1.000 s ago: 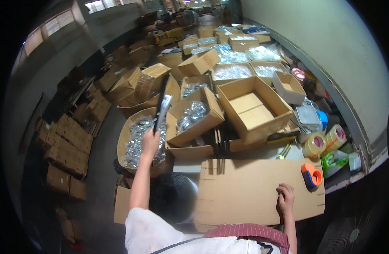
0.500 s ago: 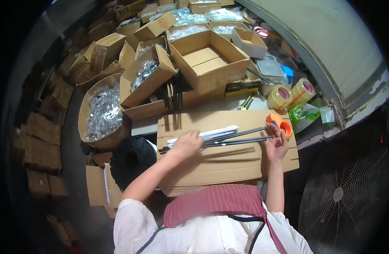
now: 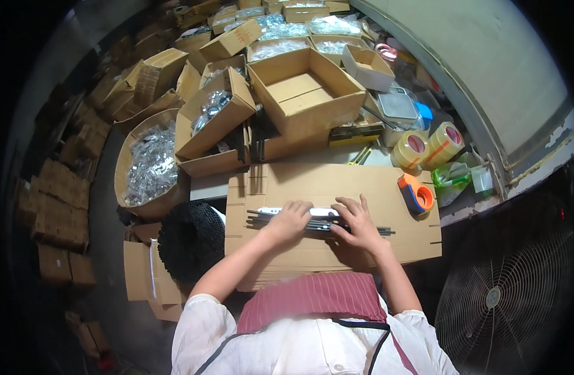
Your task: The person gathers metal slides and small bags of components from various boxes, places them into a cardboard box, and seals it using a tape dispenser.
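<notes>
A bundle of thin black rods (image 3: 384, 232) and white slotted strips (image 3: 323, 212) lies crosswise over a flat brown cardboard sheet (image 3: 337, 179). My left hand (image 3: 289, 221) is closed over the left half of the bundle. From the other side, my right hand (image 3: 358, 225) grips it near the middle, thumb below and fingers above. The rod ends stick out past both hands; the part under my palms is hidden. Right of the bundle sits an orange and dark blue tape dispenser (image 3: 407, 183), touched by neither hand.
Beyond the sheet stand a large open carton (image 3: 327, 119) and a tilted box (image 3: 242, 103) of bagged parts. Clear tape rolls (image 3: 401, 150) and a yellow cutter (image 3: 361, 155) lie at the far right. Black mesh (image 3: 190, 240) is at left, a fan (image 3: 492, 299) at right.
My right hand has moved left from beside the tape dispenser onto the bundle. The spread rods now lie closer together, and the white strips have shifted.
</notes>
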Demonstrator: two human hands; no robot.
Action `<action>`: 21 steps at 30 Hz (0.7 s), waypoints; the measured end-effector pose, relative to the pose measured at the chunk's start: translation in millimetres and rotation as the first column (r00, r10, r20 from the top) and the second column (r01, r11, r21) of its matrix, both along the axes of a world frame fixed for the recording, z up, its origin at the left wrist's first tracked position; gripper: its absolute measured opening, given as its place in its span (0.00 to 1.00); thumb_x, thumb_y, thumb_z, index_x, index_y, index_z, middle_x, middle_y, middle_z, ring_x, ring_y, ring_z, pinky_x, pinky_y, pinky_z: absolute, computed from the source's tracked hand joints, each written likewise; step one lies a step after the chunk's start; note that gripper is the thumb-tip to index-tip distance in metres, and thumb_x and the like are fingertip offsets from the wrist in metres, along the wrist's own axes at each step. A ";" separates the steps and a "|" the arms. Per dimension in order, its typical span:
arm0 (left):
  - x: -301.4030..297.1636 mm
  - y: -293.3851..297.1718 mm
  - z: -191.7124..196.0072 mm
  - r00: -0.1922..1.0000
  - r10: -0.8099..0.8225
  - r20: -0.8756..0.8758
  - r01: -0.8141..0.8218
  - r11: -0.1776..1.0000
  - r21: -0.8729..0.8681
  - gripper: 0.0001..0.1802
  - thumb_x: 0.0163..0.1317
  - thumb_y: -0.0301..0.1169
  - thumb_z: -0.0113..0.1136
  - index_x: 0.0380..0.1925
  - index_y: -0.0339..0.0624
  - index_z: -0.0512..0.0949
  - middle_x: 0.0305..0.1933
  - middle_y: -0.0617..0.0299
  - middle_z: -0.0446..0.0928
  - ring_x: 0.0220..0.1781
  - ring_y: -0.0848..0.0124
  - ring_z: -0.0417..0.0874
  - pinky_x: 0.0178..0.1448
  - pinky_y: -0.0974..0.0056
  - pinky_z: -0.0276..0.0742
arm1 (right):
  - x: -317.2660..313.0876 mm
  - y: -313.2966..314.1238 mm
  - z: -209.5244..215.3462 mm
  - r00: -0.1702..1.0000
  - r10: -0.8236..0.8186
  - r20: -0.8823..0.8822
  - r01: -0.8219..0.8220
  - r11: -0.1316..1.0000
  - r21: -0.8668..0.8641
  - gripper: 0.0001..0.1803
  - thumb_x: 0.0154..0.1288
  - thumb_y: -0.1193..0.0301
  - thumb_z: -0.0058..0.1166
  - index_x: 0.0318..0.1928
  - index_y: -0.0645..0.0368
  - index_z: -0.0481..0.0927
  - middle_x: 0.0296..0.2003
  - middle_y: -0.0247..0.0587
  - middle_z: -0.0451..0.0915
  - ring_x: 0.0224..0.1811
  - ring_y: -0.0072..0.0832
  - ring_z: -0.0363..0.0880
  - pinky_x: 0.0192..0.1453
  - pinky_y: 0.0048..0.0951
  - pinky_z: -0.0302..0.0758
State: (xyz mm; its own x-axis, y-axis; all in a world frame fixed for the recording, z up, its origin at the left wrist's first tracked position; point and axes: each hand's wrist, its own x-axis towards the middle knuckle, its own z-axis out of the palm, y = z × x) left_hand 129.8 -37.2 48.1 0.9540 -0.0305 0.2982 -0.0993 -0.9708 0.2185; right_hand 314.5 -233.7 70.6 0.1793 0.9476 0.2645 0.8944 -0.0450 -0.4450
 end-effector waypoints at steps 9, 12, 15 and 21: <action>42.6 3.9 17.2 0.998 0.011 -0.069 -0.016 0.997 -0.071 0.21 0.55 0.31 0.64 0.49 0.34 0.77 0.60 0.47 0.77 0.64 0.50 0.78 0.67 0.50 0.74 | 15.3 17.4 34.1 0.989 0.111 0.095 -0.096 0.984 -0.153 0.28 0.70 0.48 0.58 0.58 0.57 0.80 0.53 0.52 0.83 0.61 0.46 0.79 0.81 0.59 0.54; 63.2 29.6 10.2 0.993 0.097 -0.063 -0.101 0.993 -0.069 0.16 0.55 0.32 0.64 0.42 0.34 0.79 0.57 0.46 0.79 0.60 0.48 0.80 0.61 0.51 0.78 | 25.5 20.9 43.6 0.961 0.022 0.274 0.032 0.981 -0.192 0.22 0.68 0.56 0.61 0.55 0.56 0.79 0.40 0.48 0.83 0.47 0.45 0.83 0.65 0.46 0.74; 63.0 33.1 5.4 0.984 0.173 -0.039 -0.177 0.978 -0.115 0.10 0.55 0.30 0.62 0.35 0.36 0.78 0.45 0.48 0.79 0.49 0.47 0.81 0.52 0.48 0.79 | 45.5 18.4 15.0 0.953 -0.054 0.297 0.106 0.981 -0.161 0.18 0.61 0.65 0.65 0.51 0.53 0.79 0.35 0.45 0.81 0.41 0.44 0.82 0.51 0.43 0.77; 13.6 -9.6 15.0 0.951 0.229 0.210 -0.223 0.974 -0.049 0.10 0.50 0.24 0.60 0.34 0.40 0.76 0.39 0.53 0.77 0.43 0.54 0.81 0.47 0.54 0.80 | 21.0 1.8 15.1 0.980 -0.063 0.191 0.054 0.997 0.048 0.23 0.45 0.70 0.69 0.46 0.52 0.80 0.37 0.40 0.79 0.42 0.41 0.82 0.43 0.40 0.80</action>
State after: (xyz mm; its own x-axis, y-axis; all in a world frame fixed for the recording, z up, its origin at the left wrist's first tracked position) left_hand 143.3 -46.8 63.1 0.8496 0.1883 0.4927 0.0751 -0.9678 0.2404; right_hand 335.5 -231.9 85.7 0.1759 0.9241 0.3391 0.9599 -0.0846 -0.2672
